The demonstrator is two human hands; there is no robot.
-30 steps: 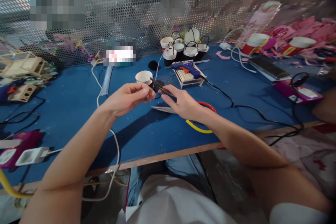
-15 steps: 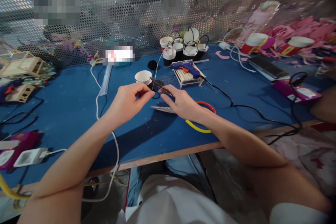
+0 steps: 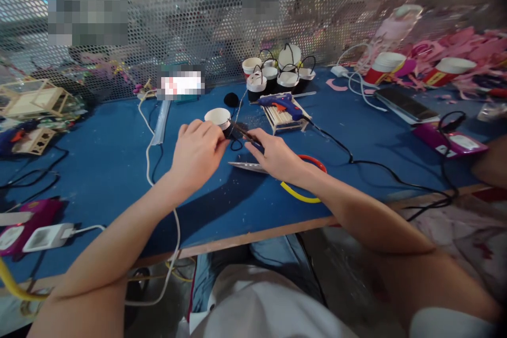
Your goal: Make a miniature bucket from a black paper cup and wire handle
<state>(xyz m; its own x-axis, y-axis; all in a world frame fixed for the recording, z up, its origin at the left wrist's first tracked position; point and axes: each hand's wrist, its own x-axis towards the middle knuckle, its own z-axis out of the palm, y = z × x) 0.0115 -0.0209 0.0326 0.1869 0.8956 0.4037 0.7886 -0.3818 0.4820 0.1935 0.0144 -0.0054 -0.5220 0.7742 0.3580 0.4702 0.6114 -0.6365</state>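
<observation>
My left hand (image 3: 200, 150) is closed in a pinch beside a small white paper cup (image 3: 217, 115), covering part of it. A thin, light twisted cord (image 3: 240, 107) runs from the cups at the back down to its fingertips. My right hand (image 3: 275, 156) is wrapped around a slim, dark pointed tool (image 3: 246, 133), perhaps small snips, its tip close to the cord and the cup. Under my right hand lie large scissors (image 3: 247, 167) with one red and one yellow handle loop. Behind the cup sits a round black piece (image 3: 231, 99).
Several black-and-white cups (image 3: 288, 79) with cord handles stand at the back. A blue glue gun (image 3: 281, 103) rests on a small wooden stick rack (image 3: 279, 122), its cable trailing right. A white cable (image 3: 148, 163) crosses the left side. A phone (image 3: 406, 104) lies at right.
My left hand has turned so its back faces up, its fingers lower by the cup. The cord hangs lower and shorter in view. My right hand and its tool have barely shifted.
</observation>
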